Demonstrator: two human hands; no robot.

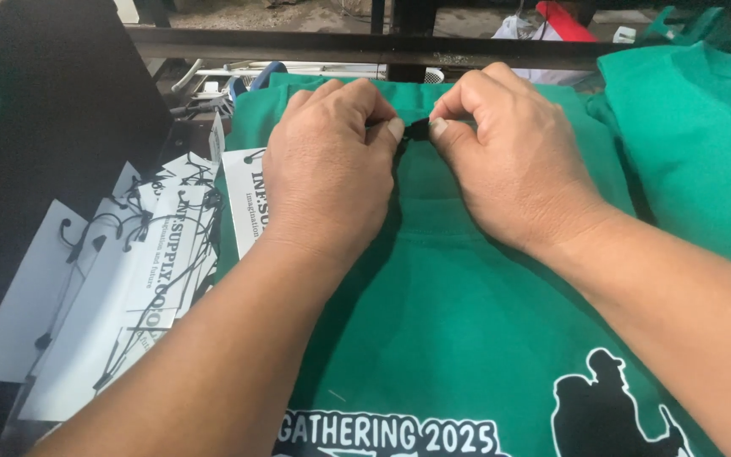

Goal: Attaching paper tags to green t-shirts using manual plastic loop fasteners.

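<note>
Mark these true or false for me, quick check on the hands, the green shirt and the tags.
1. Both hands pinch a small black piece near the shirt's collar. True: left hand and right hand meet at the black piece on the green shirt.
2. The shirt is red. False: it is green with a white and black print.
3. White hang tags with black strings lie left of the shirt. True.
4. The right hand holds scissors. False: no scissors show; its thumb and finger only pinch the black piece.
5. Another green garment lies at the right. True.
</note>
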